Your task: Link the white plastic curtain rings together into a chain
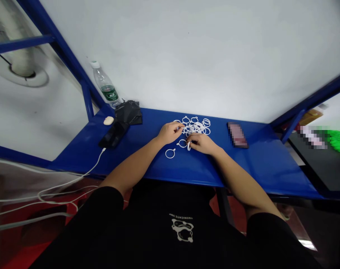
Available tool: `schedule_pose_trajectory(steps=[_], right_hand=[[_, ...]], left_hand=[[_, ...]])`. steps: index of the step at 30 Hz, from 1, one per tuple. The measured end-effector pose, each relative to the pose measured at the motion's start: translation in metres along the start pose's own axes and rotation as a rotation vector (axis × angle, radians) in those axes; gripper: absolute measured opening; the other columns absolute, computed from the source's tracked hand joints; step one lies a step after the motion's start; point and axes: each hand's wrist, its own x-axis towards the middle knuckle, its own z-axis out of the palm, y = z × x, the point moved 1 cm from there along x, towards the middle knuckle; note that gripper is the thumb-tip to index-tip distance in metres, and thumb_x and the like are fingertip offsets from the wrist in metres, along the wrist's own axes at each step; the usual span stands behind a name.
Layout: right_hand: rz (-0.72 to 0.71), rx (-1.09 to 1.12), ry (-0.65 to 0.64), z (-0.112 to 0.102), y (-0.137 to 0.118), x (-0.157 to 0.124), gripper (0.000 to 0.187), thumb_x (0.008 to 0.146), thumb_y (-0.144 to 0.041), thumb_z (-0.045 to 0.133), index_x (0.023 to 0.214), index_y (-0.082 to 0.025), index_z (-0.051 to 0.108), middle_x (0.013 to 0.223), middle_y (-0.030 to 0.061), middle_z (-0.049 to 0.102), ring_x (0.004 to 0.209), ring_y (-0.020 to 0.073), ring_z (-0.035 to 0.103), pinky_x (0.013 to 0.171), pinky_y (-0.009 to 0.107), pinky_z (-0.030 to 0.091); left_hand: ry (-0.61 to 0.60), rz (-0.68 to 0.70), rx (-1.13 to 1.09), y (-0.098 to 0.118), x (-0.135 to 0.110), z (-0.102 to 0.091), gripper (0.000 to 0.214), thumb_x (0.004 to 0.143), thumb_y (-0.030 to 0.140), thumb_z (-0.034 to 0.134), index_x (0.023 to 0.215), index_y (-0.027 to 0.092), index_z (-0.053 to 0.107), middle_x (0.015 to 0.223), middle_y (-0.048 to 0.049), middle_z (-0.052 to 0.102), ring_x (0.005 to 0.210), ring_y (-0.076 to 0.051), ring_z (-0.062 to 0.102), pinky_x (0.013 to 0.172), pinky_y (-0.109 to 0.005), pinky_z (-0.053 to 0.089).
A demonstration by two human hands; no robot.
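Note:
A heap of several white plastic rings [196,125] lies near the back of the blue table [147,164]. My left hand [170,132] rests at the heap's left edge, fingers pinched on a small white piece. My right hand [202,143] lies just in front of the heap with its fingers curled round a white ring [188,146]. Two single rings lie apart: one [182,143] between my hands, another [170,153] nearer the front edge.
A clear water bottle [105,85] stands at the back left beside a black pouch [128,111], a small cream object [108,120] and a dark device with a white cable [113,135]. A phone [237,135] lies to the right. Blue frame struts rise at both sides.

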Motion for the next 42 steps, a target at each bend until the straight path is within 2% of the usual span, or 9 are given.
schedule_pose_trajectory(steps=[11, 16, 21, 24, 27, 29, 32, 36, 42], right_hand=[[0.181, 0.008, -0.014, 0.001, 0.000, 0.000, 0.024, 0.105, -0.035, 0.055, 0.096, -0.020, 0.072, 0.085, 0.0044, 0.074, 0.074, 0.0175, 0.063, 0.072, 0.029, 0.042], [0.211, 0.123, 0.074, 0.004, 0.001, 0.000, 0.012, 0.095, -0.027, 0.062, 0.096, -0.021, 0.072, 0.086, 0.0023, 0.075, 0.073, 0.0165, 0.064, 0.072, 0.028, 0.043], [0.301, 0.343, 0.240, 0.005, 0.004, 0.000, 0.019, 0.089, -0.039, 0.069, 0.089, -0.020, 0.070, 0.075, 0.0003, 0.069, 0.066, 0.0151, 0.058, 0.066, 0.028, 0.044], [0.344, 0.363, 0.283, 0.002, 0.007, 0.000, 0.023, 0.090, -0.042, 0.067, 0.086, -0.019, 0.072, 0.076, 0.0014, 0.071, 0.066, 0.0153, 0.057, 0.066, 0.029, 0.045], [0.379, 0.401, 0.308, 0.001, 0.010, 0.001, 0.020, 0.086, -0.039, 0.071, 0.090, -0.020, 0.073, 0.079, 0.0018, 0.073, 0.067, 0.0157, 0.058, 0.066, 0.030, 0.046], [0.430, 0.498, 0.345, 0.002, 0.013, 0.003, 0.024, 0.081, -0.039, 0.076, 0.095, -0.021, 0.071, 0.073, -0.0008, 0.069, 0.061, 0.0147, 0.056, 0.061, 0.029, 0.044], [0.495, 0.685, 0.439, 0.002, 0.017, 0.005, 0.033, 0.074, -0.042, 0.084, 0.093, -0.022, 0.066, 0.064, -0.0049, 0.062, 0.055, 0.0127, 0.051, 0.055, 0.026, 0.040], [0.535, 0.847, 0.545, -0.003, 0.020, 0.006, 0.036, 0.070, -0.045, 0.089, 0.083, -0.022, 0.064, 0.066, -0.0028, 0.064, 0.052, 0.0099, 0.046, 0.050, 0.025, 0.036], [0.527, 0.978, 0.647, -0.005, 0.026, 0.006, 0.043, 0.071, -0.045, 0.088, 0.103, -0.023, 0.072, 0.101, 0.0036, 0.079, 0.050, 0.0077, 0.047, 0.048, 0.026, 0.041]], left_hand=[[0.030, 0.043, 0.063, -0.001, 0.002, 0.001, 0.027, 0.084, 0.006, 0.064, 0.098, 0.018, 0.084, 0.089, -0.0037, 0.081, 0.069, -0.014, 0.069, 0.070, -0.026, 0.054], [0.037, 0.122, 0.001, -0.002, 0.002, -0.003, 0.030, 0.086, 0.003, 0.057, 0.082, 0.020, 0.082, 0.083, -0.0017, 0.081, 0.076, -0.015, 0.075, 0.076, -0.028, 0.059], [0.119, 0.160, -0.033, -0.003, 0.002, 0.000, 0.032, 0.091, 0.003, 0.057, 0.102, 0.019, 0.083, 0.109, -0.0063, 0.082, 0.096, -0.017, 0.076, 0.089, -0.031, 0.061], [0.158, 0.088, -0.030, -0.005, 0.003, 0.002, 0.031, 0.093, 0.006, 0.060, 0.112, 0.019, 0.082, 0.133, -0.0101, 0.075, 0.086, -0.013, 0.073, 0.084, -0.030, 0.061], [0.164, 0.024, -0.025, -0.005, 0.005, -0.002, 0.023, 0.095, 0.012, 0.064, 0.109, 0.018, 0.081, 0.120, -0.0092, 0.078, 0.075, -0.011, 0.068, 0.074, -0.027, 0.057], [0.077, 0.011, -0.012, -0.001, 0.005, -0.007, 0.017, 0.095, 0.017, 0.066, 0.102, 0.019, 0.082, 0.100, -0.0060, 0.079, 0.075, -0.013, 0.068, 0.072, -0.027, 0.054], [-0.272, -0.006, 0.051, 0.011, 0.005, -0.015, 0.011, 0.088, 0.027, 0.076, 0.096, 0.020, 0.081, 0.084, -0.0016, 0.077, 0.072, -0.014, 0.066, 0.069, -0.028, 0.048], [-0.696, -0.119, 0.091, 0.024, 0.004, -0.029, 0.038, 0.078, 0.049, 0.085, 0.104, 0.022, 0.080, 0.087, -0.0013, 0.075, 0.072, -0.016, 0.065, 0.064, -0.028, 0.042], [-0.838, -0.206, 0.089, 0.023, 0.006, -0.053, 0.066, 0.073, 0.056, 0.087, 0.129, 0.024, 0.074, 0.105, -0.0039, 0.075, 0.081, -0.018, 0.066, 0.069, -0.028, 0.042]])
